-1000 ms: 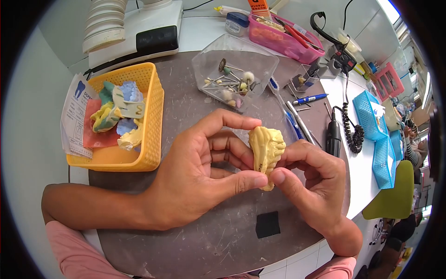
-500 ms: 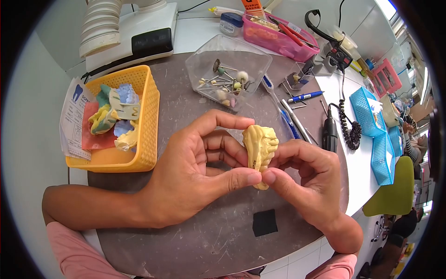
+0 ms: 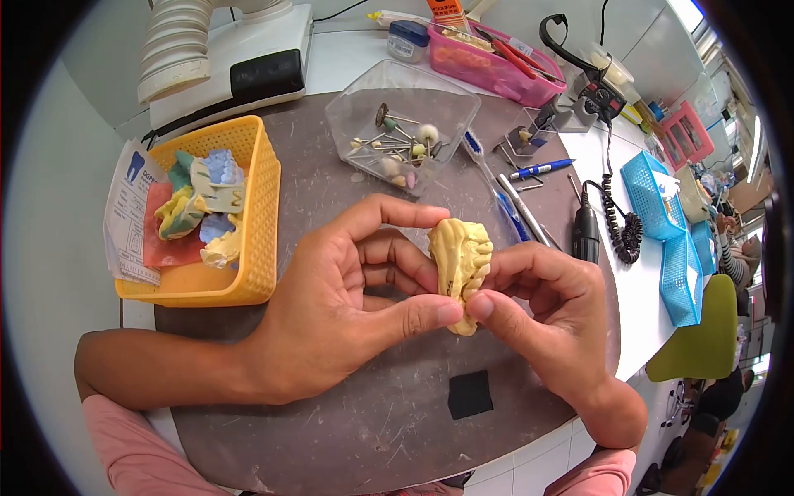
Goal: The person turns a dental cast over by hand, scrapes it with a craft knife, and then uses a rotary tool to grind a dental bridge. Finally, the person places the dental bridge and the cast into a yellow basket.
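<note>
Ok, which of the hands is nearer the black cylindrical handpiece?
Right. The right hand is just below the handpiece in the picture; the left hand is farther, at the left side of the yellow ridged dental model both hold.

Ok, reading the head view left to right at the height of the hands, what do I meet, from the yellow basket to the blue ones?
Yellow basket → left hand → yellow dental cast → right hand → blue baskets.
</note>
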